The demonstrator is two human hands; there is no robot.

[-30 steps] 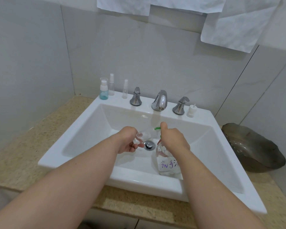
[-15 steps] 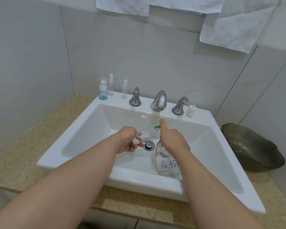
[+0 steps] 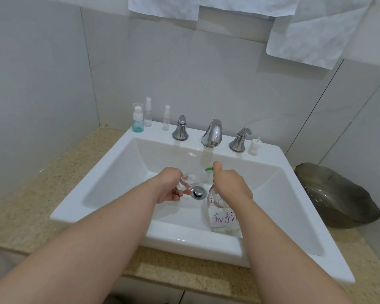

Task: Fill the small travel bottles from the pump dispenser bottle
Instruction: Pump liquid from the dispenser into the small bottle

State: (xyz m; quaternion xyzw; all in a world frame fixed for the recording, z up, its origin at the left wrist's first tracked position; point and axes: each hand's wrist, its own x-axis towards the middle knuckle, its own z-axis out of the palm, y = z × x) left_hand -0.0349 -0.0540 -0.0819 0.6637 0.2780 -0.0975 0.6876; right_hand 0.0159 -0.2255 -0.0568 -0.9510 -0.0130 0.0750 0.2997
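A white rectangular sink (image 3: 110, 172) is set into a speckled beige stone counter (image 3: 31, 194), in a corner of pale grey wall tiles. Crumpled white paper sheets (image 3: 312, 34) are hung on the wall above. On the back ledge of the sink, a chrome spout (image 3: 212, 133) is seen between two chrome handles (image 3: 180, 128). At the left end of the ledge a small bottle with blue liquid (image 3: 138, 120) and two thin clear spray bottles (image 3: 148, 113) are placed upright. A loose white pump cap (image 3: 253, 147) is placed at the right end. A dark metal bowl (image 3: 336, 198) is laid on the counter to the right of the sink.

Inside the basin, near the drain (image 3: 198, 191), the pump dispenser bottle (image 3: 222, 216) is stood upright, with purple handwriting on its label. Its neck is gripped by the curled fingers of the right hand (image 3: 230, 185), and the thumb is placed on the green pump head (image 3: 208, 169). A clear travel bottle (image 3: 190, 179) is held tilted in the closed fingers of the left hand (image 3: 169, 185), its mouth turned toward the green nozzle.
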